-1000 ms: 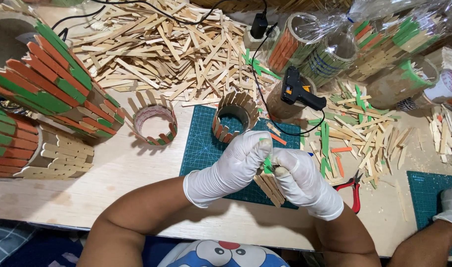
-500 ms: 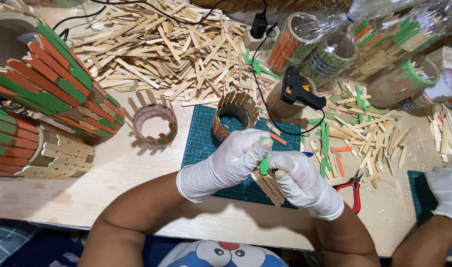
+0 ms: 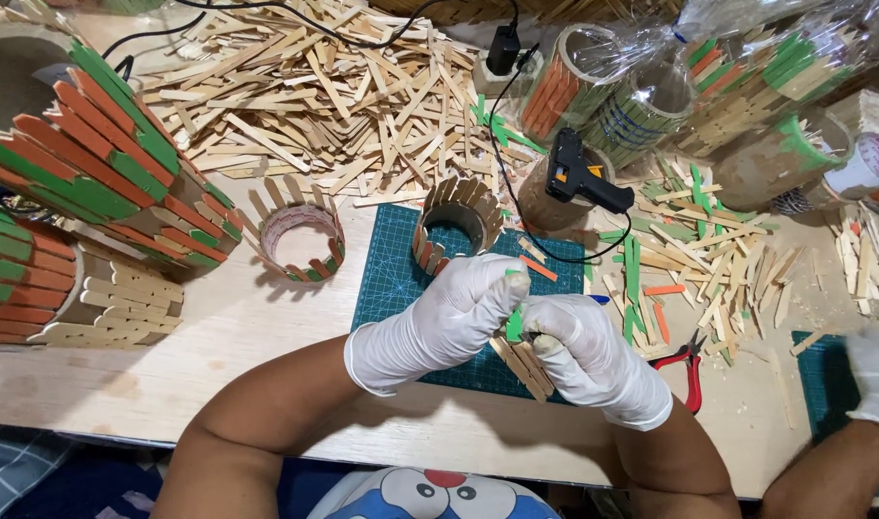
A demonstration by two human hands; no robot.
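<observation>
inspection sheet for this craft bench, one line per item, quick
surface: pale wooden table with a teal cutting mat under the hands.
job's things: green stick pinched between both hands; stick-clad ring stands on the mat just beyond.
clutter: big heap of plain sticks, second ring, red-handled cutters, coloured sticks, wrapped holders.
grips: left hand and right hand, both gloved, closed on the green stick.
cables: black cable runs from a plug to the glue gun.
surroundings: another person's gloved hand at the right edge; orange-and-green stick structures at left.
</observation>
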